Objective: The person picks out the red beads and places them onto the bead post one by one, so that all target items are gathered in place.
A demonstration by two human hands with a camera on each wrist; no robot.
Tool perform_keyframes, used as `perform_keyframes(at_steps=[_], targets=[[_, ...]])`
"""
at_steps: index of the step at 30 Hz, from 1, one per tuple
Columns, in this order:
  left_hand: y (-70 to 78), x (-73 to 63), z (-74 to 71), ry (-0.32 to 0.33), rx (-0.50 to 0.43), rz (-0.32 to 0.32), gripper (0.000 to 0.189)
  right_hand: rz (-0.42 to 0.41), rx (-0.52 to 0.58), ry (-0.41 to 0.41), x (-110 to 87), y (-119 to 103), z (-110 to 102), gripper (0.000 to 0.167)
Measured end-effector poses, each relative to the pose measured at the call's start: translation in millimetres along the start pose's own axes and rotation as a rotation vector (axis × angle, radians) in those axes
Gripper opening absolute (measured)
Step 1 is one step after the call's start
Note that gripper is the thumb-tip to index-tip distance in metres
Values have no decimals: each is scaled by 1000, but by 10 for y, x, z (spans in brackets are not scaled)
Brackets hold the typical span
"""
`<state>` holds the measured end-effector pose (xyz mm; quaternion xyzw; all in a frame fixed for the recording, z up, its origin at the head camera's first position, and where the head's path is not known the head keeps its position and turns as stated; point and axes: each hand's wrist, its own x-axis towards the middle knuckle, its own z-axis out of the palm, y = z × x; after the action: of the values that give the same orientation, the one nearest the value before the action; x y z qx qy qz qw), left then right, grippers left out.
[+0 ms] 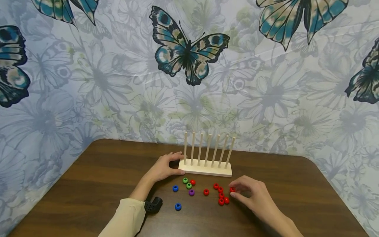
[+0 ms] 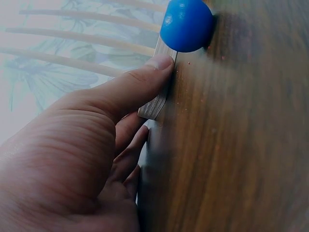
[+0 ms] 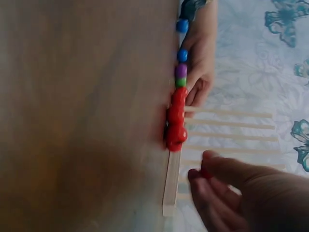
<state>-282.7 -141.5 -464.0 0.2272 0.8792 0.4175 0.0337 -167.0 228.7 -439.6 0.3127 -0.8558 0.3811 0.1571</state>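
A pale wooden board with a row of several upright pegs (image 1: 207,170) stands toward the back of the table. My left hand (image 1: 162,168) grips its left end, thumb along the front edge and fingers behind, as the left wrist view also shows (image 2: 72,140). In front and to the right of the board, my right hand (image 1: 254,192) pinches a red bead (image 1: 232,190) between thumb and fingertips. Just left of that hand lies a cluster of red beads (image 1: 221,195). All the pegs are bare.
Nearer the left hand lie green beads (image 1: 185,180), a purple bead (image 1: 191,192) and blue beads (image 1: 178,206), with single red beads (image 1: 206,192) between. A black strapped device (image 1: 153,205) sits on the left wrist. Behind the brown table (image 1: 118,158) hangs a butterfly-patterned cloth (image 1: 118,82).
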Motion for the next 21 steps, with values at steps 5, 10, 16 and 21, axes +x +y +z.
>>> perform_keyframes(at_steps=[5, 10, 16, 21], targets=[[0, -1, -3, 7, 11, 5, 62, -69, -28, 90, 158, -33, -43, 39], [-2, -1, 2, 8, 16, 10, 62, -90, -55, 149, 351, -87, -129, 36], [-14, -2, -5, 9, 16, 14, 62, -113, -92, 237, 649, -204, -254, 33], [-13, 2, -1, 4, 14, 18, 62, -144, -71, 340, 918, -309, -285, 33]])
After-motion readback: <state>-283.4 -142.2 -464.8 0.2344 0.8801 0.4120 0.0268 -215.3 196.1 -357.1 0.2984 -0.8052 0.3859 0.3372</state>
